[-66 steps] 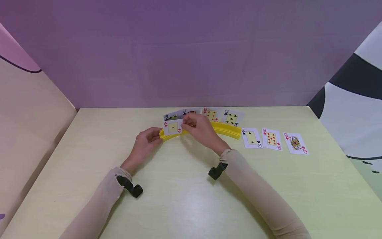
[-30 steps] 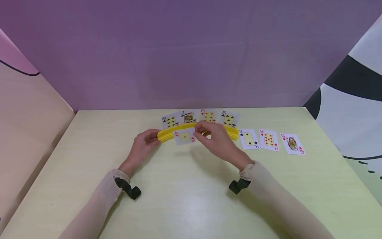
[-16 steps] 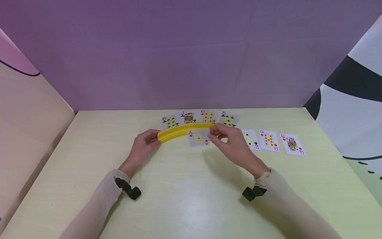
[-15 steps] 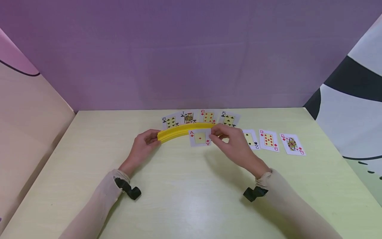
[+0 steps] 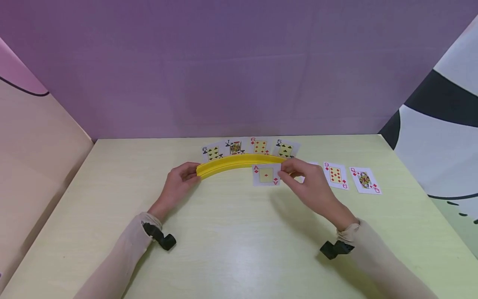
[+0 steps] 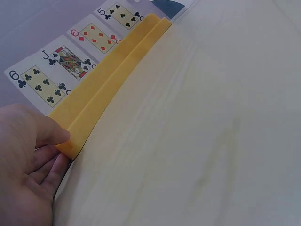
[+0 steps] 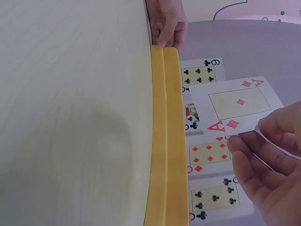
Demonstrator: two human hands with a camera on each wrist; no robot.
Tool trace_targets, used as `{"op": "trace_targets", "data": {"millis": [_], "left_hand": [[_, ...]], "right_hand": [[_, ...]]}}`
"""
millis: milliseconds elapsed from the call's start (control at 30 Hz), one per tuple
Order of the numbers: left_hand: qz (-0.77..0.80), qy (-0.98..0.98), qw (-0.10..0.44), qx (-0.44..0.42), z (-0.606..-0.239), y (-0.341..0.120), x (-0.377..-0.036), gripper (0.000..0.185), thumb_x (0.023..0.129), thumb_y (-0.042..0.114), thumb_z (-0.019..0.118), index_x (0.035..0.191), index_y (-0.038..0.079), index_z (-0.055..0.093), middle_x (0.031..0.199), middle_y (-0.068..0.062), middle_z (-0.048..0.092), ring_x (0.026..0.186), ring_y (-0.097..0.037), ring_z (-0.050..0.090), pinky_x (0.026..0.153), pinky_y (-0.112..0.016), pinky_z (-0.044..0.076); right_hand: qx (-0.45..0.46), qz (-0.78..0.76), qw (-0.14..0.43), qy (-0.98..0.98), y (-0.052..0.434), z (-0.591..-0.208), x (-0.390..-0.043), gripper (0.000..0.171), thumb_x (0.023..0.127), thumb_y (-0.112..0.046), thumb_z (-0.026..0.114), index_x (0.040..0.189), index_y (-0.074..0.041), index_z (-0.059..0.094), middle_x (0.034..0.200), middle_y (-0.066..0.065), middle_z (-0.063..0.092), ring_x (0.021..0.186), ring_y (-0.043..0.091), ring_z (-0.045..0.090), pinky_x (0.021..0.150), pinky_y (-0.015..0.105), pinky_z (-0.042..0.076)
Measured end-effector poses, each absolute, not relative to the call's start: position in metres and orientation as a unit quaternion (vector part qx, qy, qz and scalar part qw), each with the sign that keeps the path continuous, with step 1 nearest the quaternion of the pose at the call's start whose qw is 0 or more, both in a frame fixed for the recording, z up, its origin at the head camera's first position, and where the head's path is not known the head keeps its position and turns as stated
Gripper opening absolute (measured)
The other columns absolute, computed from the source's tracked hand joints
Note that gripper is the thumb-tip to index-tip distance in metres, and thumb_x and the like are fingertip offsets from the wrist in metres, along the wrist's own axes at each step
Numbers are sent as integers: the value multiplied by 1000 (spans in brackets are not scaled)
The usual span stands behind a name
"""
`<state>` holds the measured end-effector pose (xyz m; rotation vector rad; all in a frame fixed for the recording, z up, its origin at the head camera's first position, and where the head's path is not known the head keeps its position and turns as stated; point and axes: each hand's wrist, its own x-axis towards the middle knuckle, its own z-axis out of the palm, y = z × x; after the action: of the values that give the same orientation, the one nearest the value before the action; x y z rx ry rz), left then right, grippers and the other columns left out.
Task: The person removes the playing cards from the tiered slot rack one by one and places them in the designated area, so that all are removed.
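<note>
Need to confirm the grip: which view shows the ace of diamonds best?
The right wrist view: the ace of diamonds fills the frame face-up, pinched at one end by the right hand. The head view shows it smaller, before the yellow holder. The left wrist view misses it.

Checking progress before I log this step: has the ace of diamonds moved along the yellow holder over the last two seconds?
Yes. The ace of diamonds, pinched by the right hand, has travelled rightward along the yellow holder, from its left end to near its right end, below the 5 of clubs.
</note>
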<state>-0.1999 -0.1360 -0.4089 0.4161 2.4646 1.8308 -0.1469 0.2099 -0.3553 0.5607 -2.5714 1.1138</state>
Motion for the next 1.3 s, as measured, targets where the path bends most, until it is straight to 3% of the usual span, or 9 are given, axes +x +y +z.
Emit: {"op": "trace_targets", "data": {"millis": [333, 800, 967, 1200, 1300], "left_hand": [[599, 789, 21, 131, -441, -143, -218, 36, 92, -5, 65, 129, -5, 60, 126, -22, 64, 113, -34, 62, 91, -19, 54], [592, 793, 2, 145, -444, -144, -219, 34, 92, -3, 67, 125, -1, 63, 122, -17, 66, 110, -29, 64, 91, -22, 55], [592, 793, 2, 144, -444, -144, -219, 34, 92, -3, 67, 126, -1, 63, 122, -17, 66, 110, -29, 64, 92, -24, 55], [582, 801, 12, 142, -411, -138, -199, 34, 92, -8, 64, 125, -10, 59, 123, -26, 64, 112, -38, 62, 92, -21, 54], [576, 805, 13, 139, -409, -137, -198, 34, 92, -8, 63, 126, -10, 59, 123, -26, 64, 112, -39, 62, 93, -23, 55]], "right_hand": [[185, 384, 181, -886, 232, -353, -143, 8, 92, -7, 70, 99, -9, 68, 87, 2, 74, 76, 8, 66, 72, 14, 53], [125, 356, 207, -903, 273, -348, -136, 9, 93, -10, 69, 102, -7, 68, 92, 5, 73, 80, -5, 63, 70, 7, 48], [97, 358, 212, -904, 289, -346, -135, 11, 93, -10, 70, 102, -4, 67, 93, 9, 73, 80, -11, 61, 71, 4, 47], [62, 347, 228, -908, 315, -343, -138, 15, 94, -14, 70, 105, -4, 68, 93, 12, 72, 80, -13, 58, 73, 1, 45], [40, 348, 224, -909, 327, -343, -138, 18, 95, -17, 68, 107, -4, 68, 92, 6, 71, 80, -12, 58, 74, 0, 44]]}}
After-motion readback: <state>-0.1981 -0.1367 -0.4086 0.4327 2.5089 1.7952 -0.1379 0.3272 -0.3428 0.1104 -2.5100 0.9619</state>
